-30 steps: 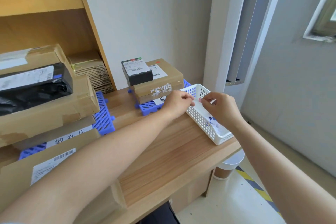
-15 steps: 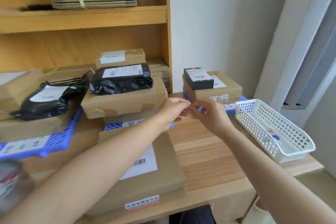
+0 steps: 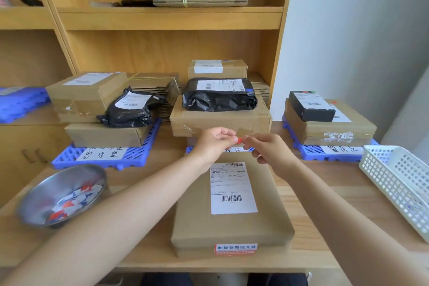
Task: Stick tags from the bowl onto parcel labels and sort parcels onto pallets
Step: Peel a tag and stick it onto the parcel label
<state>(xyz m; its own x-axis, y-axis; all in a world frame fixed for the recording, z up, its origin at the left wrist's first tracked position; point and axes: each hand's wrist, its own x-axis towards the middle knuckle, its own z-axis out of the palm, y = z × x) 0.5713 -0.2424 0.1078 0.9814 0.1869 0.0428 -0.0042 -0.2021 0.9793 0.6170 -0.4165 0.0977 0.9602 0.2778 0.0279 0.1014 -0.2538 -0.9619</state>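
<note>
Nearest, a flat brown parcel (image 3: 232, 223) lies on the bench (image 3: 325, 193), its white label (image 3: 233, 187) face up and bare of any tag. To its left stands the steel bowl (image 3: 34, 204) with many loose tags (image 3: 74, 199); a white basket (image 3: 394, 181) sits at the right. Above the parcel's far end, the left grip (image 3: 214, 144) is curled tight, pinching a small red tag (image 3: 239, 140), and the right grip (image 3: 269, 151) appears to nip its other edge, likely peeling it. Beyond, the left pallet (image 3: 69, 158) and right pallet (image 3: 308, 152) already carry stacked parcels. Sticking and sorting this one remain.
</note>
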